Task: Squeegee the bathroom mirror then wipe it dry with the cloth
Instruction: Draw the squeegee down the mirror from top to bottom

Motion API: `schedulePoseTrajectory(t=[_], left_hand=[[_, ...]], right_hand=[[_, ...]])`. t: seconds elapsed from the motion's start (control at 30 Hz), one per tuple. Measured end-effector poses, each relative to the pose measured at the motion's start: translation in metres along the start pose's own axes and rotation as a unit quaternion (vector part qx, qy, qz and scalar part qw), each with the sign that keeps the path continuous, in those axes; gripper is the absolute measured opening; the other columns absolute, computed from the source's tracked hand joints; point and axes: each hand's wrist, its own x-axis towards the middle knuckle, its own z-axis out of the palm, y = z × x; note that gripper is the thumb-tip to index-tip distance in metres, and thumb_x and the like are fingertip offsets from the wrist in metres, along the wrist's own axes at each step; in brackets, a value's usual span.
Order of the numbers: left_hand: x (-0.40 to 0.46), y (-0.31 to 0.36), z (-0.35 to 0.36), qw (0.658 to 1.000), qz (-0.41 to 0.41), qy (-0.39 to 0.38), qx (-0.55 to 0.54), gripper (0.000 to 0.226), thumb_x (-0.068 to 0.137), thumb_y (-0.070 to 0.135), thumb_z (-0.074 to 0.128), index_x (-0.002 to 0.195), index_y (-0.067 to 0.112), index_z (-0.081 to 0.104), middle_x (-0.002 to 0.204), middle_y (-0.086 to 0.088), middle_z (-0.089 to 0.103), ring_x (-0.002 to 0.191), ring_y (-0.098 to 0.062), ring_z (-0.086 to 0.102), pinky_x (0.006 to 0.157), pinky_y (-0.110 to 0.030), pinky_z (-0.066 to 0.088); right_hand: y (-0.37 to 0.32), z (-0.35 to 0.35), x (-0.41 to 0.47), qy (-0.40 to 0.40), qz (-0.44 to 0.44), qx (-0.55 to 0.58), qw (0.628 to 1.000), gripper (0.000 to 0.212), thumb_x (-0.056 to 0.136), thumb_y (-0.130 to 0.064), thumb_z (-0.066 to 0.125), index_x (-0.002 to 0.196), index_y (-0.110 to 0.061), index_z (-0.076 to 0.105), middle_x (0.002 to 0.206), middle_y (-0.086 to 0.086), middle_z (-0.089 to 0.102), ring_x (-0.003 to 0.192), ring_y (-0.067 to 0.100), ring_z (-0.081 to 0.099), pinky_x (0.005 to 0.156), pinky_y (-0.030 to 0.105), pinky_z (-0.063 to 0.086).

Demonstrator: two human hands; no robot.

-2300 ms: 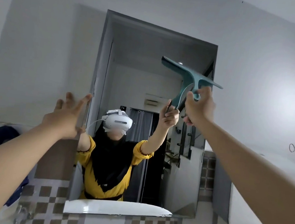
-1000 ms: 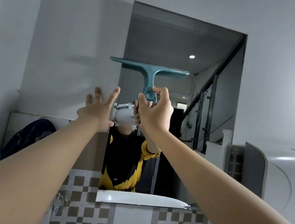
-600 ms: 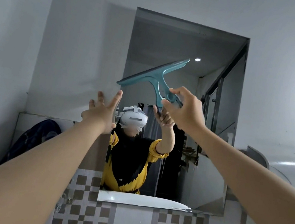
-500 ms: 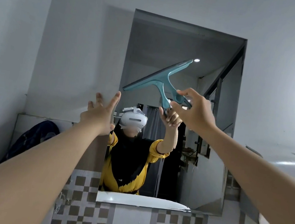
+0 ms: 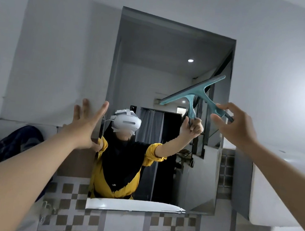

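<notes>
The mirror (image 5: 153, 72) is a tall frameless rectangle fixed upright on the pale wall, its lower edge reaching down over the checkered tile band. Its glass reflects a person in yellow and black. The squeegee (image 5: 194, 93) is teal plastic, T-shaped, with a long straight blade and a short handle. It lies against the glass near the mirror's right edge, at about mid-height, blade tilted so its right end rises toward the upper right corner, handle pointing down-right.

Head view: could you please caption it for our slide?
Right hand draws teal squeegee across mirror; left hand steadies its edge.
</notes>
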Motion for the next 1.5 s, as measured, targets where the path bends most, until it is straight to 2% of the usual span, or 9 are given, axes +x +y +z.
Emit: schedulePoseTrajectory(t=[0.23, 0.4, 0.53, 0.7, 0.9, 1.03, 1.23, 1.37, 1.5], left_hand=[[0.002, -0.002, 0.004, 1.0, 0.008, 0.012, -0.012, 0.143, 0.063, 0.031, 0.086, 0.117, 0.062, -0.043, 0.143, -0.01, -0.047, 0.134, -0.038, -0.034, 0.106, -0.072, 0.02], [0.003, -0.004, 0.009, 0.999, 0.008, 0.035, -0.01, 0.143, 0.06, 0.03, 0.087, 0.12, 0.063, -0.039, 0.145, -0.009, -0.045, 0.136, -0.038, -0.03, 0.103, -0.073, 0.025], [0.004, -0.003, 0.012, 0.999, -0.003, 0.039, -0.009, 0.143, 0.062, 0.027, 0.086, 0.12, 0.062, -0.04, 0.144, -0.007, -0.046, 0.136, -0.034, -0.032, 0.103, -0.072, 0.026], [0.003, 0.001, 0.015, 0.998, -0.015, 0.056, -0.003, 0.143, 0.065, 0.022, 0.084, 0.118, 0.06, -0.043, 0.147, -0.011, -0.043, 0.141, -0.04, -0.024, 0.101, -0.067, 0.034], [0.005, 0.002, 0.02, 0.996, -0.028, 0.083, 0.003, 0.143, 0.065, 0.022, 0.083, 0.121, 0.057, -0.044, 0.15, -0.013, -0.037, 0.143, -0.04, -0.019, 0.099, -0.068, 0.035], [0.003, 0.001, 0.022, 0.996, -0.022, 0.09, 0.008, 0.14, 0.066, 0.028, 0.083, 0.123, 0.056, -0.042, 0.151, -0.015, -0.035, 0.143, -0.041, -0.018, 0.098, -0.069, 0.036], [-0.005, -0.003, 0.025, 0.995, 0.009, 0.095, 0.007, 0.131, 0.074, 0.033, 0.076, 0.12, 0.052, -0.045, 0.151, -0.026, -0.027, 0.142, -0.046, -0.014, 0.102, -0.068, 0.032], [-0.021, -0.012, 0.042, 0.994, 0.043, 0.102, 0.003, 0.108, 0.086, 0.035, 0.062, 0.136, 0.047, -0.033, 0.154, -0.024, -0.023, 0.144, -0.04, -0.014, 0.104, -0.067, 0.032], [-0.037, -0.024, 0.06, 0.994, 0.067, 0.084, 0.029, 0.1, 0.084, 0.047, 0.06, 0.142, 0.046, -0.022, 0.155, -0.015, -0.027, 0.143, -0.033, -0.021, 0.109, -0.066, 0.025]], right_hand=[[0.016, 0.002, -0.027, 0.024, 0.077, 0.026, 0.996, 0.024, 0.088, -0.032, 0.066, 0.11, -0.024, 0.059, 0.063, -0.001, 0.056, 0.047, 0.018, 0.044, 0.046, 0.024, 0.038], [-0.008, 0.032, -0.05, 0.034, 0.123, 0.083, 0.988, 0.022, 0.093, -0.03, 0.057, 0.113, -0.022, 0.051, 0.095, 0.001, 0.061, 0.054, 0.014, 0.053, 0.048, 0.023, 0.041], [-0.036, 0.057, -0.056, 0.042, 0.168, 0.117, 0.978, 0.016, 0.094, -0.032, 0.05, 0.106, -0.026, 0.041, 0.093, 0.004, 0.059, 0.058, 0.02, 0.054, 0.052, 0.032, 0.046], [-0.075, 0.066, -0.052, 0.055, 0.272, 0.224, 0.934, 0.016, 0.096, -0.027, 0.05, 0.105, -0.018, 0.04, 0.079, 0.009, 0.057, 0.035, 0.017, 0.047, 0.034, 0.023, 0.042], [-0.119, 0.085, -0.06, 0.061, 0.333, 0.323, 0.884, 0.018, 0.096, -0.026, 0.05, 0.103, -0.017, 0.036, 0.08, 0.011, 0.059, 0.034, 0.019, 0.05, 0.033, 0.027, 0.047], [-0.142, 0.098, -0.069, 0.068, 0.354, 0.354, 0.863, 0.019, 0.096, -0.026, 0.051, 0.103, -0.019, 0.036, 0.084, 0.01, 0.057, 0.041, 0.019, 0.052, 0.032, 0.02, 0.041], [-0.183, 0.125, -0.093, 0.013, 0.314, 0.359, 0.879, 0.018, 0.094, -0.029, 0.053, 0.099, -0.023, 0.037, 0.068, 0.0, 0.056, 0.033, 0.017, 0.048, 0.046, 0.031, 0.046], [-0.194, 0.14, -0.102, 0.004, 0.28, 0.326, 0.903, 0.018, 0.093, -0.033, 0.054, 0.097, -0.028, 0.037, 0.069, -0.003, 0.058, 0.037, 0.021, 0.054, 0.06, 0.045, 0.058], [-0.191, 0.154, -0.114, -0.003, 0.211, 0.29, 0.933, 0.021, 0.092, -0.032, 0.058, 0.103, -0.028, 0.04, 0.066, -0.002, 0.057, 0.044, 0.019, 0.055, 0.051, 0.052, 0.057]])
